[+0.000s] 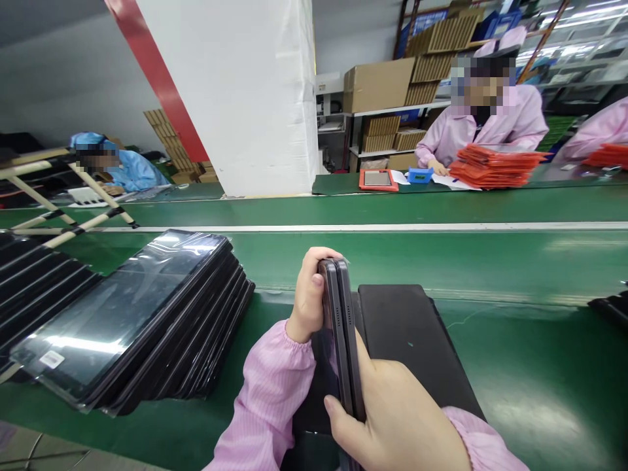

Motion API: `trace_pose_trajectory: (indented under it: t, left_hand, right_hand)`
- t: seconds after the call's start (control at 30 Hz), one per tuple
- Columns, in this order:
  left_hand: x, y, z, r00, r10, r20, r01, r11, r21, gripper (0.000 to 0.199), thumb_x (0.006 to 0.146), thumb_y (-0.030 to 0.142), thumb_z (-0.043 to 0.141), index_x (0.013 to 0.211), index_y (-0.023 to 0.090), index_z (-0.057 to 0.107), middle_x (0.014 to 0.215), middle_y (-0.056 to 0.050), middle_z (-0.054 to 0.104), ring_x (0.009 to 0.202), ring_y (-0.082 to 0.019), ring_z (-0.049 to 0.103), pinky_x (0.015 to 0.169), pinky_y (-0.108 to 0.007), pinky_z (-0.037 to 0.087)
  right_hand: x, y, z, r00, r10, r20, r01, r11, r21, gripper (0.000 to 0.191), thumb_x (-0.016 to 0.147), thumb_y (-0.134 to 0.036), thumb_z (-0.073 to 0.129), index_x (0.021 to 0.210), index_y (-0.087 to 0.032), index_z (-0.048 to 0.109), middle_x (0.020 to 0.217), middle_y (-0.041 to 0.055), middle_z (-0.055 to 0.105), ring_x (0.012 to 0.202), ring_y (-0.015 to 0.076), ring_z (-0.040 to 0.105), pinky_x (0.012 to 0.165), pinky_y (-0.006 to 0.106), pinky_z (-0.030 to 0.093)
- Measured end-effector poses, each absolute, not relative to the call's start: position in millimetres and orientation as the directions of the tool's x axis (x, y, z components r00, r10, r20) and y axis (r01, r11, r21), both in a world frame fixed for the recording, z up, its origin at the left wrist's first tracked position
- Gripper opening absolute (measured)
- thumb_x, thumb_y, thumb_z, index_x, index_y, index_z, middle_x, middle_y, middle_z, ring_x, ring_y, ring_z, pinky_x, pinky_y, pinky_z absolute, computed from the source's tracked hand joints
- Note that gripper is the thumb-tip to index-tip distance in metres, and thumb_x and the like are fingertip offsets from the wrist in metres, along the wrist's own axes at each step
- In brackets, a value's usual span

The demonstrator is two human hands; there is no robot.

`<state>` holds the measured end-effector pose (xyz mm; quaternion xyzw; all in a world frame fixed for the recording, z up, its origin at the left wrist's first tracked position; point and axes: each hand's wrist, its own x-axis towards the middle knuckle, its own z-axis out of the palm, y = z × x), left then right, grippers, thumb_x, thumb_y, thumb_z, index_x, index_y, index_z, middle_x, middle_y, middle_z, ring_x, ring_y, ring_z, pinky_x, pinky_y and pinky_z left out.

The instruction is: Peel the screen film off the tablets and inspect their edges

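Two dark, thin tablet-like devices (346,333) are held upright on edge, pressed face to face, with small speaker holes along their rims. My left hand (310,294) grips their far end, its fingers wrapped over the top corner. Around the near end closes my right hand (392,409), thumb on the left side and fingers behind the right side. Beneath and beside them a black flat case or cover (412,333) lies on the green work surface (530,366). Pink sleeves cover both my wrists.
To the left, a leaning stack of film-covered devices (132,314) stands beside another black stack (39,294). Across the belt (466,255), a person in pink (510,118) sits by orange sleeves (495,167). A person in blue (140,171) sits far left, near a pipe frame (93,219).
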<state>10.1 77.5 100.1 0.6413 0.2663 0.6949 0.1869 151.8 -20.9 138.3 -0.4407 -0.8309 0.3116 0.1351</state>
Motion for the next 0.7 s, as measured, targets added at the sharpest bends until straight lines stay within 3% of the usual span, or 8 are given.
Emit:
trace_pose_trajectory:
  t: [0.23, 0.43, 0.57, 0.63, 0.7]
  left_hand:
    - [9, 77, 100, -0.103, 0.596, 0.796, 0.060, -0.795, 0.603, 0.045, 0.099, 0.054, 0.029, 0.108, 0.023, 0.060, 0.099, -0.006, 0.058, 0.095, -0.022, 0.055, 0.089, -0.037, 0.042]
    - [10, 76, 101, -0.112, 0.602, 0.791, 0.090, -0.786, 0.611, 0.047, 0.098, 0.057, 0.027, 0.106, 0.023, 0.059, 0.097, -0.007, 0.060, 0.094, -0.023, 0.056, 0.088, -0.039, 0.045]
    - [11, 75, 102, -0.155, 0.599, 0.785, 0.107, -0.780, 0.616, 0.047, 0.099, 0.053, 0.028, 0.105, 0.022, 0.062, 0.098, -0.007, 0.063, 0.097, -0.022, 0.059, 0.091, -0.038, 0.047]
    - [13, 74, 96, -0.254, 0.614, 0.748, 0.132, -0.744, 0.655, 0.042, 0.100, 0.049, 0.032, 0.109, 0.022, 0.064, 0.109, -0.007, 0.064, 0.108, -0.023, 0.058, 0.099, -0.038, 0.045]
    - [15, 70, 82, -0.420, 0.671, 0.611, 0.125, -0.624, 0.771, 0.037, 0.099, 0.045, 0.039, 0.124, 0.025, 0.059, 0.132, -0.008, 0.058, 0.128, -0.023, 0.050, 0.109, -0.039, 0.039]
  right_hand:
    - [151, -23, 138, -0.567, 0.821, -0.065, 0.659, 0.405, -0.634, 0.047, 0.076, -0.031, 0.042, 0.118, -0.012, 0.047, 0.065, 0.0046, 0.068, 0.054, 0.0256, 0.064, 0.050, 0.030, 0.032]
    - [150, -23, 138, -0.564, 0.824, -0.058, 0.667, 0.412, -0.621, 0.070, 0.075, -0.029, 0.043, 0.140, -0.006, 0.032, 0.065, 0.0043, 0.069, 0.054, 0.0258, 0.065, 0.049, 0.030, 0.033]
    - [149, -25, 137, -0.568, 0.823, -0.018, 0.652, 0.437, -0.620, 0.075, 0.076, -0.028, 0.043, 0.145, -0.005, 0.026, 0.066, 0.0042, 0.070, 0.053, 0.0253, 0.066, 0.049, 0.030, 0.035]
    - [150, -26, 135, -0.567, 0.824, -0.007, 0.648, 0.440, -0.622, 0.077, 0.077, -0.026, 0.043, 0.148, -0.004, 0.024, 0.067, 0.0045, 0.071, 0.054, 0.0258, 0.067, 0.049, 0.031, 0.037]
    - [151, -26, 133, -0.566, 0.825, 0.004, 0.637, 0.440, -0.633, 0.081, 0.078, -0.026, 0.043, 0.152, -0.004, 0.017, 0.070, 0.0045, 0.073, 0.056, 0.0265, 0.068, 0.050, 0.032, 0.041]
